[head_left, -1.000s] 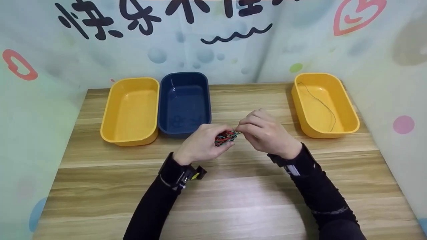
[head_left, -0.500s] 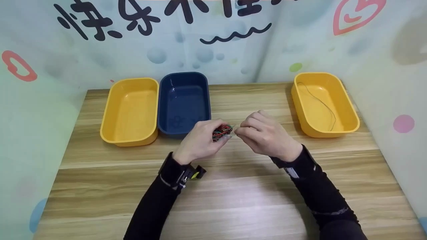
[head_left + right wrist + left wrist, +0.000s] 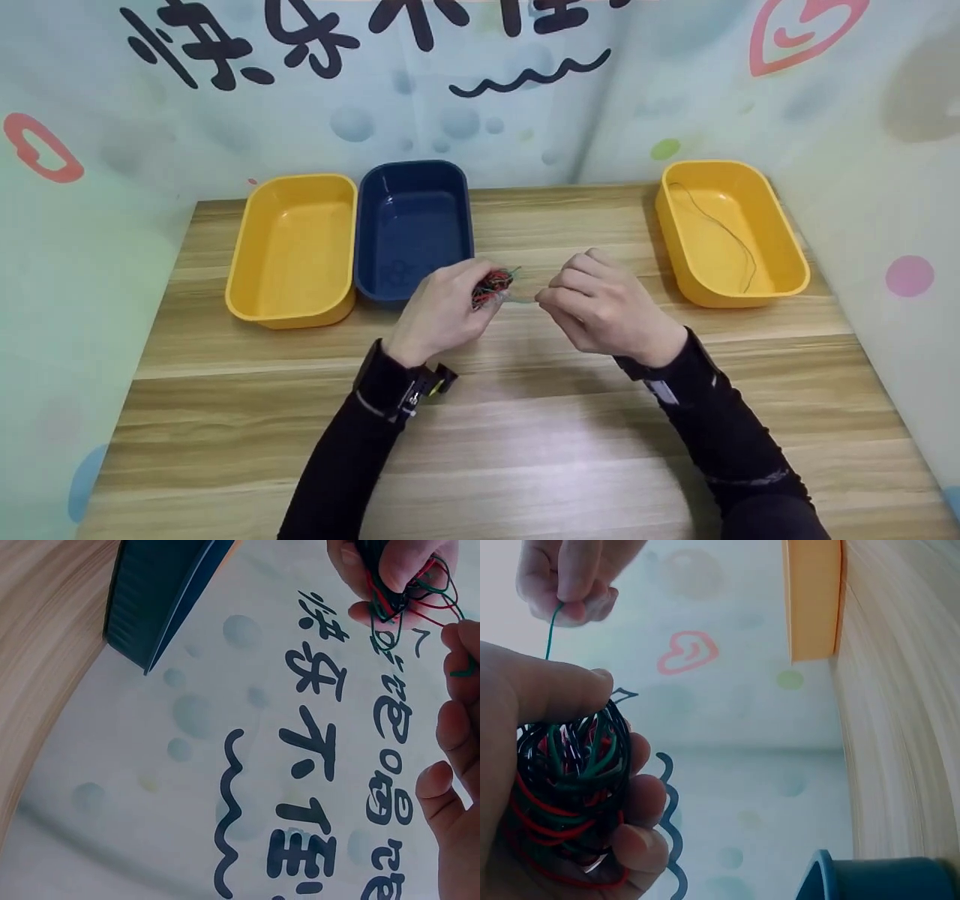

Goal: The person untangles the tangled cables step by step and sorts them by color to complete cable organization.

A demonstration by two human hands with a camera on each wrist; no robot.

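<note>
Cradling the tangled wire bundle (image 3: 574, 772) above the surface (image 3: 525, 450), the left hand (image 3: 442, 311) has its grip curled round it, probably to brace it while the right hand (image 3: 600, 307), its grip pinched to the fingertips, holds a green strand (image 3: 550, 634) out from it.

Behind the wire bundle (image 3: 491, 287), two bins (image 3: 294, 255) stand left, another bin (image 3: 720, 295) right.
</note>
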